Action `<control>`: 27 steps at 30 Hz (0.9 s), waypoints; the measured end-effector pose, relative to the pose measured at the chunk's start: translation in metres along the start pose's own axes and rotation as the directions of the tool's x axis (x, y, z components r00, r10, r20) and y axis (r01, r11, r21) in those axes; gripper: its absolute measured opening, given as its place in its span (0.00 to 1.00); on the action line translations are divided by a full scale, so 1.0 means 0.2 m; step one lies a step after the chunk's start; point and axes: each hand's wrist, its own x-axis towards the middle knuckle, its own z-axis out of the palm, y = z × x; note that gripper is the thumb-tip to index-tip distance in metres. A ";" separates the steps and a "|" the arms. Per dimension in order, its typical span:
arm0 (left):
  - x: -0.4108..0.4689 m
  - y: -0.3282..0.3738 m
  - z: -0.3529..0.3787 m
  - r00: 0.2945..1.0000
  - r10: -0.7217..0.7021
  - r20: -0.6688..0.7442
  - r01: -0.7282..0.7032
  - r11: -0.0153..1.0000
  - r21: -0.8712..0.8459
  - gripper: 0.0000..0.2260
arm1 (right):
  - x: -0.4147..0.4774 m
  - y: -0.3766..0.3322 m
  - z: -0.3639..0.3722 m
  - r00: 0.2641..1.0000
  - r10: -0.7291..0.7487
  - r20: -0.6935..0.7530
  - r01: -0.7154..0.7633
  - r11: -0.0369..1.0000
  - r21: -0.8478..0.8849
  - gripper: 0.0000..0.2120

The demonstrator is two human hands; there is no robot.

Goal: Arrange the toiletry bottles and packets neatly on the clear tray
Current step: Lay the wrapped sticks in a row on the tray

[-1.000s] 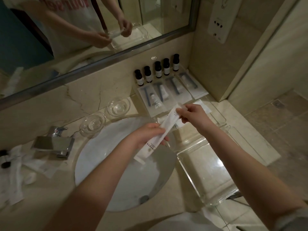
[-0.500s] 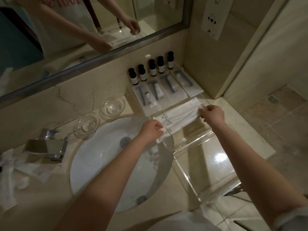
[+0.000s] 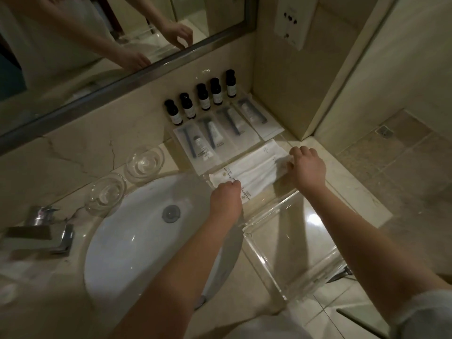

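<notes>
A long clear tray [image 3: 281,270] lies on the marble counter to the right of the sink. At its far end stand several dark bottles [image 3: 203,97] in a row against the wall. In front of them lie several clear packets [image 3: 220,138] side by side. Nearer to me, white paper packets [image 3: 254,171] lie crosswise on the tray. My left hand [image 3: 226,198] pinches their left end. My right hand [image 3: 307,167] pinches their right end. Both hands hold the packets down flat on the tray.
A white oval sink [image 3: 151,243] sits at the left of the tray, with a chrome tap [image 3: 41,234] at its left. Two clear glass dishes [image 3: 144,162] stand behind the sink. A mirror [image 3: 110,45] runs along the wall. Tiled floor [image 3: 396,167] drops off at right.
I have lowered the white packet from above the sink onto the tray, turning it crosswise beside the other white packets. Both hands moved forward and down with it.
</notes>
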 end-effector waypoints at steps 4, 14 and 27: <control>-0.01 -0.04 0.03 0.996 0.060 -0.059 -0.054 0.994 0.100 0.12 | -0.05 -0.01 0.02 0.986 -0.160 -0.045 0.161 0.987 0.026 0.16; -0.08 -0.03 0.02 0.996 0.092 0.015 -0.093 0.971 0.219 0.12 | -0.06 -0.06 0.00 0.969 -0.189 0.161 0.201 0.978 -0.063 0.07; -0.12 -0.11 -0.03 0.998 0.051 -0.045 -0.039 0.973 0.229 0.11 | -0.13 -0.16 -0.11 0.958 -0.133 0.255 0.160 0.983 -0.091 0.18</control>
